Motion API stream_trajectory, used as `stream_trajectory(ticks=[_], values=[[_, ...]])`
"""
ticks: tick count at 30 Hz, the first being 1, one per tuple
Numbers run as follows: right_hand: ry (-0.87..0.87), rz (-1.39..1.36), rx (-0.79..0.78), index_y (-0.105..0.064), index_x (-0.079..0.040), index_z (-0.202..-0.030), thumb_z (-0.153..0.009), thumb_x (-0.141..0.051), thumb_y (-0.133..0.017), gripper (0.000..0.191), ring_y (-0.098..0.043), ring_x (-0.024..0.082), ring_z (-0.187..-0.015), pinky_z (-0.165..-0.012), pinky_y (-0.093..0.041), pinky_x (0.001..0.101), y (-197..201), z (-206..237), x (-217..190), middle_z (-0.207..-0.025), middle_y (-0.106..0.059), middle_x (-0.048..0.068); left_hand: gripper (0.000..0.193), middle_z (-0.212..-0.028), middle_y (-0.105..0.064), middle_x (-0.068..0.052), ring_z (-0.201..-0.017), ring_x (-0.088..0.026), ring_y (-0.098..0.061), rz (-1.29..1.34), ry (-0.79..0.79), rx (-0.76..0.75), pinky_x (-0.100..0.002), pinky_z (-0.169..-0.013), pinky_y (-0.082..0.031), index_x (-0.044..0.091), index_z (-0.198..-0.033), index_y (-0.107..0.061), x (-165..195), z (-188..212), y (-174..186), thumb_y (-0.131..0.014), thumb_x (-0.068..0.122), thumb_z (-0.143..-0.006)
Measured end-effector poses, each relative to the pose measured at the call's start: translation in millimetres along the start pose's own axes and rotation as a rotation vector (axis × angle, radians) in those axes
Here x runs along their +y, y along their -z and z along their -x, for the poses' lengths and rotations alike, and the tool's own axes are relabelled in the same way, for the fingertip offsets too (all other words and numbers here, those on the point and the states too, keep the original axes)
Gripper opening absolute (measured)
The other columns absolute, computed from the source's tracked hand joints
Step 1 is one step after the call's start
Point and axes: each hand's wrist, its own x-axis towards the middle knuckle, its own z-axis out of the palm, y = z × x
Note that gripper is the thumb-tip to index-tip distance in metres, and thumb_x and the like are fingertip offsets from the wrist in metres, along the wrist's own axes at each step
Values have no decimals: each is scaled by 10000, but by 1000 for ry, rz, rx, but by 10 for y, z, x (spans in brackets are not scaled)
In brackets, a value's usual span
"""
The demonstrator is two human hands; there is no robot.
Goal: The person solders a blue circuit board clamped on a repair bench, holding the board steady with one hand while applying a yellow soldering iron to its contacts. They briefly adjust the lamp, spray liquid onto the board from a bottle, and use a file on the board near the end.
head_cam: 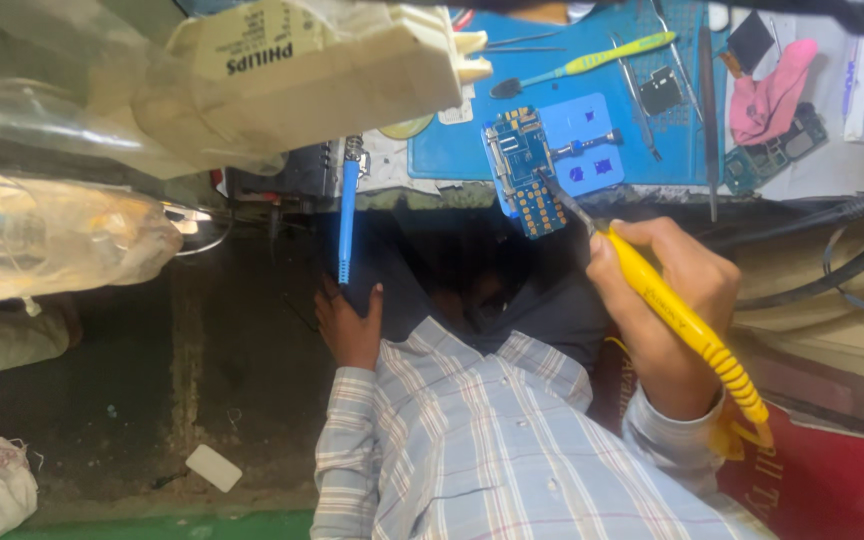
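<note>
My right hand (pixel 700 275) is closed around a yellow soldering iron (pixel 674 308). Its metal tip touches the lower edge of a small blue circuit board (pixel 520 165). The board lies at the near edge of a blue work mat (pixel 452 150). My left hand (pixel 349 326) rests flat on my dark trousers with nothing in it. A slim blue tool (pixel 348 215) hangs from the bench edge, and its lower end comes down just above that hand. My plaid shirt sleeves fill the bottom of the view.
On the mat lie a yellow-handled brush (pixel 602 60) and metal tweezers (pixel 637 95). A pink cloth (pixel 767 95) and a green circuit board (pixel 777 150) sit at the right. A beige box (pixel 322 70) and plastic bags (pixel 52 230) crowd the left. Black cables (pixel 832 250) run at the right.
</note>
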Motion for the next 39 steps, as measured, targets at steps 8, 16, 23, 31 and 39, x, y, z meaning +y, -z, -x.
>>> stream_trajectory(ticks=[8, 16, 23, 31, 39], values=[[3, 11, -10, -678, 53, -1052, -985, -104, -746, 184, -677, 194, -710, -679, -486, 304, 4, -1, -45, -858, -690, 151, 927, -1439, -457, -325, -1283, -504, -488, 17, -48, 30, -560, -1044, -413, -51, -1531, -351, -11, 8, 7, -717, 527, -907], [-32, 10, -8, -686, 48, -1041, -979, -112, -743, 181, -648, 192, -661, -648, -472, 308, 5, -2, -72, -815, -679, 148, 925, -1452, -452, -309, -1307, -490, -468, 17, 6, 4, -566, -1063, -392, -30, -1534, -356, -1, -2, 2, -718, 525, -889], [37, 11, -11, -673, 43, -1047, -981, -122, -739, 190, -677, 184, -704, -667, -482, 306, 6, -3, -68, -838, -685, 145, 938, -1461, -446, -297, -1304, -491, -466, 40, 7, -2, -561, -1070, -390, -33, -1544, -341, 8, -3, 20, -713, 527, -890], [-1, 12, -25, -678, 45, -1030, -968, -100, -739, 170, -677, 176, -685, -659, -483, 295, 22, -17, -79, -812, -683, 131, 942, -1447, -457, -303, -1315, -488, -470, 15, -30, 37, -561, -1061, -402, -37, -1535, -350, 1, -5, -1, -723, 536, -887], [4, 17, -22, -682, 48, -1045, -976, -105, -742, 178, -686, 166, -706, -665, -488, 294, 33, -21, -33, -837, -697, 131, 921, -1441, -459, -312, -1291, -492, -480, -5, -43, 49, -569, -1048, -407, -42, -1524, -370, -15, 4, -9, -716, 536, -896]])
